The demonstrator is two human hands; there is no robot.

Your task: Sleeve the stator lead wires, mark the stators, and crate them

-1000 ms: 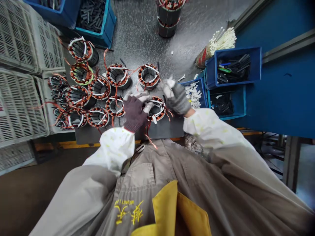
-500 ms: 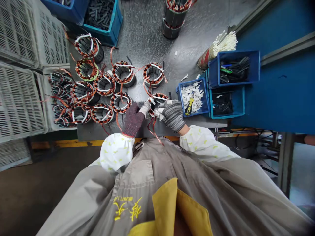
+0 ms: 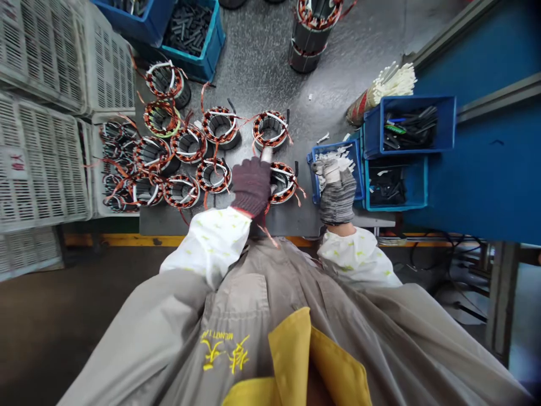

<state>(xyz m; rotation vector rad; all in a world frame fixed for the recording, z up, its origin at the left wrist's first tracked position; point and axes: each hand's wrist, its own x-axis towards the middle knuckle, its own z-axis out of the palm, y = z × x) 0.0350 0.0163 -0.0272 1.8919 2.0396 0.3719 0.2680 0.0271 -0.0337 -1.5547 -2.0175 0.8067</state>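
Left hand, maroon knit glove with whitish fingertips, lies over the left side of a hollow steel cylinder wound with copper wire, at the near edge of the grey metal table. Fingers bunched, one pale fingertip pointing far; palm side hidden, so can't tell how narrow the grip is or if it holds anything. Right hand, grey striped knit glove, is to the right, fingers down among small white slips in a shallow blue plastic tray; fingertips blend into the pile, can't tell if one is pinched.

In the way: a second copper-wound cylinder stands just far of the left hand, a third just left. Loose copper leads hang off the near edge. Right of the tray: a dark-blue plastic bin of black pieces above a teal plastic bin. Far right, a bundle of white sticks. Left, white slatted plastic crates.
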